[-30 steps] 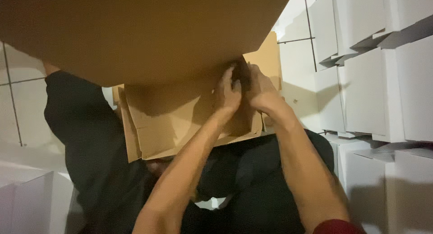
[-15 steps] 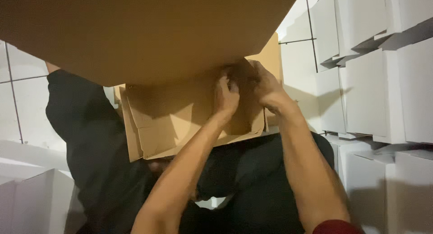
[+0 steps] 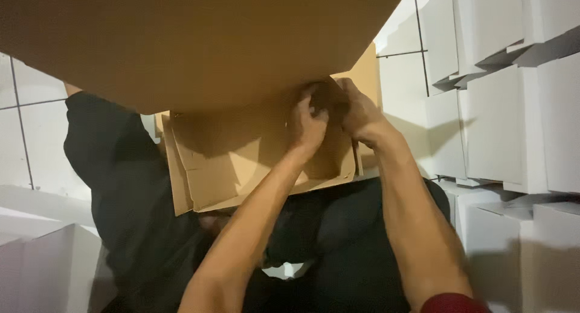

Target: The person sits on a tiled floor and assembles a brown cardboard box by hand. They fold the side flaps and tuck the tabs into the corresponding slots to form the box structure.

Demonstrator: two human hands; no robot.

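From the head camera, a brown cardboard box [image 3: 254,162] lies open on the lap of a seated person in dark trousers [image 3: 338,246], tipped so its inside faces up at the camera, which leaves both hands free to work on it. Its big top flap [image 3: 199,41] stands raised toward the lens and fills the upper picture, shading the box's far edge. At the box's far right corner, right under that flap, the left hand [image 3: 309,124] is curled with fingers bent onto the cardboard, seemingly pinching a fold there. The right hand [image 3: 357,108] sits just beside it, touching it, fingers closed over the same corner edge; what exactly either one pinches is lost in shadow, so I cannot tell beyond cardboard. Both forearms reach up across the box from below. Right of the box stand stacked white boxes [image 3: 507,120], near but apart from it; another white box [image 3: 42,265] sits left and below it, on white floor tiles [image 3: 30,108].
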